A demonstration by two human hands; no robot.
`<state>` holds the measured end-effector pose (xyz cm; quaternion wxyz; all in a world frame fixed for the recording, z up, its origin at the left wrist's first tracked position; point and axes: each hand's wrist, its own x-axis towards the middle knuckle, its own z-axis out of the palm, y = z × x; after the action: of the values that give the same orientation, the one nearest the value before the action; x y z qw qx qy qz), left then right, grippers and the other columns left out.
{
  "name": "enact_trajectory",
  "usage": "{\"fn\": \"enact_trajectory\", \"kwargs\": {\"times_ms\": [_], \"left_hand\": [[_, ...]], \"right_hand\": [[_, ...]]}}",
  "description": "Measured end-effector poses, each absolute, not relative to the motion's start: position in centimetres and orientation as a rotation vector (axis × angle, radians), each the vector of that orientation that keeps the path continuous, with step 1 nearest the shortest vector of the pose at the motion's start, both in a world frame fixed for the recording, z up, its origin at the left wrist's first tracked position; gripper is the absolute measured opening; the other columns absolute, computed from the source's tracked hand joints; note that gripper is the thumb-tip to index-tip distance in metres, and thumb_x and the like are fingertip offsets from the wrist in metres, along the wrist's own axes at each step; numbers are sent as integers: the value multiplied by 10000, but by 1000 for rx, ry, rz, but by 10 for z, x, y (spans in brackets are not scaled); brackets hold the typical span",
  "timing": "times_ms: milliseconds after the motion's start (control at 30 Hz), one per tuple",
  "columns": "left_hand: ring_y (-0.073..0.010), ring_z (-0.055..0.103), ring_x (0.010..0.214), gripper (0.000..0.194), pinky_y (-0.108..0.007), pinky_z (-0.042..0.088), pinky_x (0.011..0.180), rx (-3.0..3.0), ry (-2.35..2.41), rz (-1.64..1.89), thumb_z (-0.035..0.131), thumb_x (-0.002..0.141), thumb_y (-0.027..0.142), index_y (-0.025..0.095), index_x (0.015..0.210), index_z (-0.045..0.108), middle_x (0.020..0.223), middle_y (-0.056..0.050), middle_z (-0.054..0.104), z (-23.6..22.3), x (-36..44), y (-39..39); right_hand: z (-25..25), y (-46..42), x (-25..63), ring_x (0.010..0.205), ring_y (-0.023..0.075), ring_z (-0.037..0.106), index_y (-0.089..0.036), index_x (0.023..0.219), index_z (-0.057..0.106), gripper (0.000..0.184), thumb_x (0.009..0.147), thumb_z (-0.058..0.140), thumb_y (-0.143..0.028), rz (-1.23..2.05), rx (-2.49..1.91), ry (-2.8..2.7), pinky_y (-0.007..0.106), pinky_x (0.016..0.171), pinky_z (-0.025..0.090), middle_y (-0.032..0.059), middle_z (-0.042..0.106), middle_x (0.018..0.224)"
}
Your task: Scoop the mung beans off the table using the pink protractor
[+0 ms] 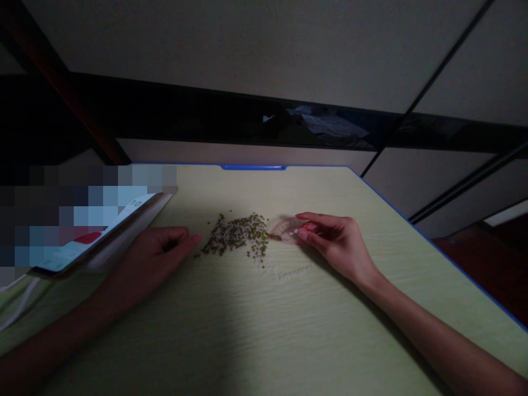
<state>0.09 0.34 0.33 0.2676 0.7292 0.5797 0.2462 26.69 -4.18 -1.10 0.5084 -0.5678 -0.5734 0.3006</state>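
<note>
A clear half-round protractor (284, 226) with pinkish markings lies low over the table, its right part between the thumb and fingers of my right hand (340, 242). Its left end touches the edge of a loose pile of small green beans (241, 231), with whitish grains mixed in. To the left of the pile, my left hand (159, 250) rests on the table with its fingers curled in and thumb laid forward, the thumb tip just short of the beans. Nothing shows in its grip.
The pale wood-grain table (264, 335) has a blue edge and a blue handle (253, 167) at the back. A phone or tablet (124, 220), partly pixelated, leans at the left with a white cable (22, 302). Faint pale marks lie near the pile. Cabinet panels (247, 49) stand behind.
</note>
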Motion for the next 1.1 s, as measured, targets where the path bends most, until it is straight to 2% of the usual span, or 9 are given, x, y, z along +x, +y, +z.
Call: {"fn": "enact_trajectory", "kwargs": {"times_ms": [233,1100], "left_hand": [[-87,302,379,387,-221,263,401,1938,1579,650,425,636,516,223,412,308,385,75,282,5,3,2],[-86,309,397,390,-219,266,421,1957,1569,650,427,671,497,216,428,309,406,77,289,2,0,2]], "right_hand": [[-10,-43,269,526,134,606,-115,879,728,268,629,667,-189,758,-1340,-1375,260,511,525,56,704,638],[-12,-46,268,559,140,611,-120,905,724,271,652,670,-200,857,-1306,-1448,267,547,520,50,698,672]]}}
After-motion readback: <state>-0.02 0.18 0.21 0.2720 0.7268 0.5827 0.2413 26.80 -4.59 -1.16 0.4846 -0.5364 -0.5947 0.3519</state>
